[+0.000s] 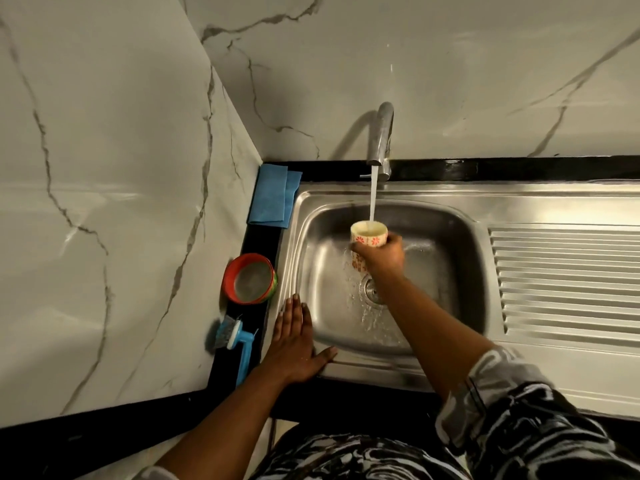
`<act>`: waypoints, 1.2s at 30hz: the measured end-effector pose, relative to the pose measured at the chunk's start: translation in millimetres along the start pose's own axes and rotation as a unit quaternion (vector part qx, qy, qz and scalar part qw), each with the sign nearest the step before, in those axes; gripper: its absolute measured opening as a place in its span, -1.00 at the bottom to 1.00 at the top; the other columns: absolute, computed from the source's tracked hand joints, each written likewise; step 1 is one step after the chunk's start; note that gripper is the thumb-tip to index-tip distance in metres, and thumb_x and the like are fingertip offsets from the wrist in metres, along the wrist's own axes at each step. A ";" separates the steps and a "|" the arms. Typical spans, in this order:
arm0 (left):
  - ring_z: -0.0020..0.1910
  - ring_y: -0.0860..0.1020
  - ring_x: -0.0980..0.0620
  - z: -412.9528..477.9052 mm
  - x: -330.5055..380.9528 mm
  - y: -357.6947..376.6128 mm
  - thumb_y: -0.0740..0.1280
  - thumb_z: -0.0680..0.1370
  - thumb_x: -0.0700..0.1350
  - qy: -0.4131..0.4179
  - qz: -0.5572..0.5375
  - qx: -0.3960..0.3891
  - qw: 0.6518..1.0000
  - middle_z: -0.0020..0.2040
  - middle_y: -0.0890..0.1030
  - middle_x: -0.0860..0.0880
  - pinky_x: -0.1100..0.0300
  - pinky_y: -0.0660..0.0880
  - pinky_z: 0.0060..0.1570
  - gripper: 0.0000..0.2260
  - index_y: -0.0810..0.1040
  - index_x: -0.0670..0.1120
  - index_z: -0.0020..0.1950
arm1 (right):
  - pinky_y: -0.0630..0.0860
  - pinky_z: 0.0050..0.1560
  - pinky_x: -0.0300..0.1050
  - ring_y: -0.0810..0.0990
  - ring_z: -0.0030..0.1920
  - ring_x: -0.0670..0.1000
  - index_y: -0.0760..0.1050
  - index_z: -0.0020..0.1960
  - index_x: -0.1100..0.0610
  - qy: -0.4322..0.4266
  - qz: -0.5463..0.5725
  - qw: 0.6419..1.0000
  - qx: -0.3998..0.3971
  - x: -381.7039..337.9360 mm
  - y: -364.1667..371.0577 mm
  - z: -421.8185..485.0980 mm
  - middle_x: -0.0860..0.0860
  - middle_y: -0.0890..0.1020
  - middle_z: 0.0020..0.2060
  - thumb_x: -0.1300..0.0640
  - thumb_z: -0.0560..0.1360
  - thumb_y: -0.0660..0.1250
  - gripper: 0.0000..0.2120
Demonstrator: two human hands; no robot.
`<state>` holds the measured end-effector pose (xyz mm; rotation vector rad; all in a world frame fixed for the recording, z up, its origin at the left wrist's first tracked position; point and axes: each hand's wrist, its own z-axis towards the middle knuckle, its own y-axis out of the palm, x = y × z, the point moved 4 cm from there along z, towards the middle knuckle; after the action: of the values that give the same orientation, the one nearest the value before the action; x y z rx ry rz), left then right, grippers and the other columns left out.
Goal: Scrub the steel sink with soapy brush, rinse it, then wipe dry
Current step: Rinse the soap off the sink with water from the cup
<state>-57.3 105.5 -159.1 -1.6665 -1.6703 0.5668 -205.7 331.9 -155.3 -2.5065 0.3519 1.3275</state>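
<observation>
From the head camera, the steel sink fills the middle of the view, its basin wet and water spreading over the floor around the drain. The tap stands at the sink's back rim and is running; its water stream falls straight into a cream cup with a red flower pattern, held upright above the basin just behind the drain. The right hand grips that cup from the near side, fingers curled round its wall, the forearm reaching in across the sink's front edge. The left hand lies flat on the sink's front-left rim — fingers straight and together, thumb spread out along the front edge — and holds nothing. On the black counter to the left of the sink, three things sit in a row: a folded blue cloth by the back-left corner, a red-rimmed bowl holding greyish liquid beside the sink's left rim, and the brush with its blue handle near the front-left corner, just left of the left hand and not touched by it. The ribbed drainboard extends from the sink's right side — dry-looking, though glare makes that hard to tell.
</observation>
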 end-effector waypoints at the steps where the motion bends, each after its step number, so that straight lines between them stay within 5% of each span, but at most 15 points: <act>1: 0.48 -0.68 -0.13 -0.8 0.2 0.4 0.06 0.59 0.51 0.000 -0.002 -0.004 1.000 0.51 -0.67 -0.17 -0.07 -0.52 0.52 0.07 -0.51 -0.17 0.62 | 0.68 0.02 0.07 0.66 0.05 0.04 0.40 0.29 0.01 -0.026 -0.022 0.999 -0.011 -7.9 2.3 2.3 -0.01 0.64 0.08 -0.02 0.13 0.72 -0.17; 5: 0.48 -0.67 -0.14 -0.7 0.6 -2.2 0.09 0.59 0.50 0.002 -0.001 -0.016 1.000 0.51 -0.66 -0.18 -0.09 -0.49 0.55 0.08 -0.49 -0.18 0.62 | 0.62 0.11 -0.04 0.64 0.08 -0.01 0.40 0.33 0.05 -0.104 -0.073 0.992 -0.019 -38.7 0.2 14.3 -0.04 0.63 0.11 0.02 0.18 0.72 -0.17; 13: 0.47 -0.68 -0.13 1.1 0.0 -2.7 0.10 0.58 0.51 0.001 -0.008 -0.031 0.999 0.47 -0.70 -0.16 -0.11 -0.48 0.56 0.10 -0.52 -0.17 0.61 | 0.64 0.16 0.09 0.64 0.11 -0.03 0.40 0.34 0.01 -0.165 -0.111 0.979 -0.046 -62.9 -14.2 25.3 -0.07 0.62 0.14 -0.18 0.00 0.70 -0.01; 36: 0.44 -0.70 -0.12 2.9 1.7 -5.3 0.13 0.57 0.51 -0.003 -0.007 -0.043 0.999 0.43 -0.73 -0.14 -0.08 -0.51 0.53 0.11 -0.52 -0.17 0.60 | 0.64 0.17 0.03 0.61 0.16 -0.03 0.38 0.39 0.03 -0.195 -0.097 0.974 -0.062 -75.2 -10.5 23.5 -0.06 0.60 0.19 -0.01 0.13 0.75 -0.06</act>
<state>-62.9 107.2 -156.8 -1.7142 -1.7306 0.4988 -261.2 356.2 -103.9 -2.2276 -0.0606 1.7532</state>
